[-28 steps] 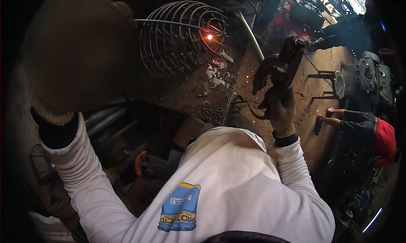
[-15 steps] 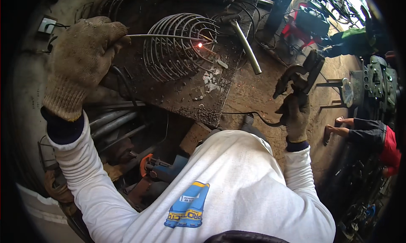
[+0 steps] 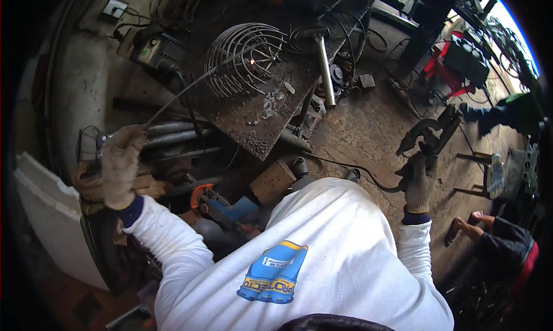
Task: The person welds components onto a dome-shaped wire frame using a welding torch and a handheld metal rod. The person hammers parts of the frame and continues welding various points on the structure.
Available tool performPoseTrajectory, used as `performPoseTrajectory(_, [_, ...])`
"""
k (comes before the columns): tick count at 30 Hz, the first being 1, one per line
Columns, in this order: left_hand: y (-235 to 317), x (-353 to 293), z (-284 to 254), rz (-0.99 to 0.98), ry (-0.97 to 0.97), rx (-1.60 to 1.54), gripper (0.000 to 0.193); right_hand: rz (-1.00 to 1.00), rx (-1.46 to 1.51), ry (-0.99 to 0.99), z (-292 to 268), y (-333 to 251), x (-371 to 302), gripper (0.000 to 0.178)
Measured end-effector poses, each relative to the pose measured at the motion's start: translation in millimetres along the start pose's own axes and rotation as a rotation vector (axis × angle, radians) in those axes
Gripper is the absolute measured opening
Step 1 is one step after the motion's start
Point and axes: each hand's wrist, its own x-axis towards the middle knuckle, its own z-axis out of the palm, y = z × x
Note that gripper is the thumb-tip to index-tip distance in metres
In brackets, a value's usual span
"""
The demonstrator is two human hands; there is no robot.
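Note:
My left hand point(image 3: 122, 167), in a brown knit glove, is closed around one end of a thin metal rod point(image 3: 178, 95). The rod slants up and away to a domed cage of curved metal bars point(image 3: 222, 54) on the dark workbench point(image 3: 245, 121). A small orange-red spot glows among the cage's bars. Off to the right, above the floor, my gloved right hand point(image 3: 419, 181) grips a dark, hook-jawed welding clamp point(image 3: 429, 136). From that hand a black cable runs back to the left. The cage hides whether the rod's far end touches it.
A hammer point(image 3: 324, 69) with a metal-tube handle overhangs the bench's right edge. Left of the cage sits a welding machine point(image 3: 156, 50). Metal pipes point(image 3: 173, 129), a block point(image 3: 273, 180) and a blue-orange tool point(image 3: 224, 204) lie below. Another person's legs point(image 3: 475, 224) and a stool point(image 3: 492, 175) are at right.
My left hand has dropped down and toward me, and the rod now slants instead of lying nearly level. The glow has shrunk. The whole view has shifted; my right hand still grips the clamp.

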Motion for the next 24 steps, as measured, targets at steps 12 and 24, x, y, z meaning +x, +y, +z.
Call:
performPoseTrajectory(12, [2,-49,147,-0.182,0.267,-0.424,0.027,0.01,0.103,-0.132,-30,-17,50,0.036])
performPoseTrajectory(24, [-18,-18,136,-0.24,0.151,-0.447,0.024,-0.025,-0.037,-0.249,-2,-34,65,0.038])
